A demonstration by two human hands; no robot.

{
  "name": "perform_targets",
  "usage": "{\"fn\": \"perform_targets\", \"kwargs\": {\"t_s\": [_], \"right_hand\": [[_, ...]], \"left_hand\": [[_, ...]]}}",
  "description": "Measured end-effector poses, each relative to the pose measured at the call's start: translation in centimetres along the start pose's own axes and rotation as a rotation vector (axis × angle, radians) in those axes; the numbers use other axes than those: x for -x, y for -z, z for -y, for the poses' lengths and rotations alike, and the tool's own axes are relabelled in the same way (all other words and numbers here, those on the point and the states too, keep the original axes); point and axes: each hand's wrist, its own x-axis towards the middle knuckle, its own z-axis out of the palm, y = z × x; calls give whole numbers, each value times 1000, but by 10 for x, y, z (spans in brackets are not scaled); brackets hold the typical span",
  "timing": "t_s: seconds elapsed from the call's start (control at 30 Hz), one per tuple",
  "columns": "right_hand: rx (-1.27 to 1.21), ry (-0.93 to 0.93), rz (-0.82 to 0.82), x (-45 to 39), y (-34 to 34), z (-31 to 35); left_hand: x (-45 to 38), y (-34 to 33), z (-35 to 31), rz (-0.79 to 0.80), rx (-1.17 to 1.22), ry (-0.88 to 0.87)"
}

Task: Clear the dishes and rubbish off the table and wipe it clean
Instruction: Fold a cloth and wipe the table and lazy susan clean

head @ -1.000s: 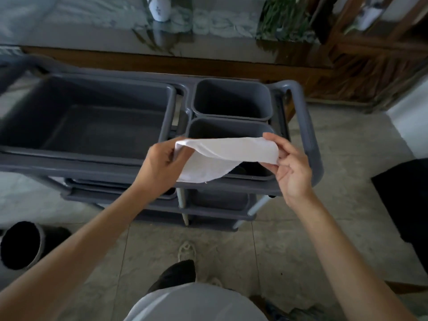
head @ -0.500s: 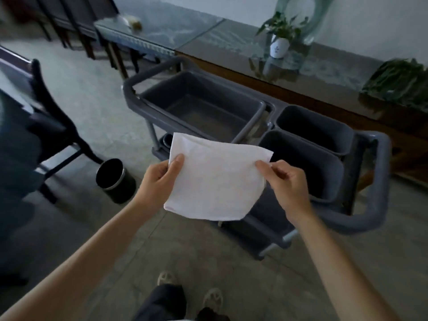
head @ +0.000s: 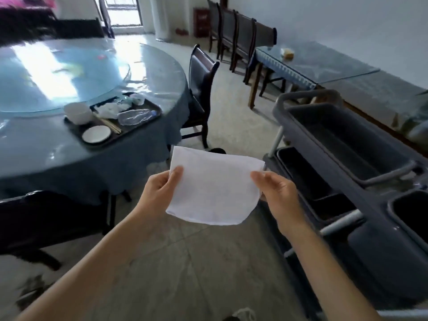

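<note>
I hold the white cloth (head: 212,189) spread in the air above the floor, my left hand (head: 159,191) pinching its left edge and my right hand (head: 276,193) its right edge, fingers curled onto the fabric, between the round worktop (head: 46,144) and the grey cart (head: 347,158). I judge it light, soft and floppy, best bunched in 1 palm for wiping. On the tray (head: 139,122), the bowl (head: 78,113), plate (head: 96,134), chopsticks (head: 108,123) and crushed bottle (head: 135,115) are clear, but the crumpled rubbish is blurred and glare hides the far worktop.
</note>
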Motion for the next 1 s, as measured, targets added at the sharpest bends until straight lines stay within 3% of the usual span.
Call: {"fn": "perform_targets", "kwargs": {"t_s": [0.27, 0.57, 0.77, 1.0], "right_hand": [[-7, -4, 324, 40, -221, 6], [27, -70, 796, 73, -437, 5], [-1, -136, 1003, 78, -589, 4], [-145, -321, 1117, 61, -766, 19]], "left_hand": [[94, 207, 52, -352, 154, 102], [182, 377, 118, -806, 231, 184], [200, 482, 149, -1014, 286, 230], [151, 637, 171, -1143, 248, 253]]}}
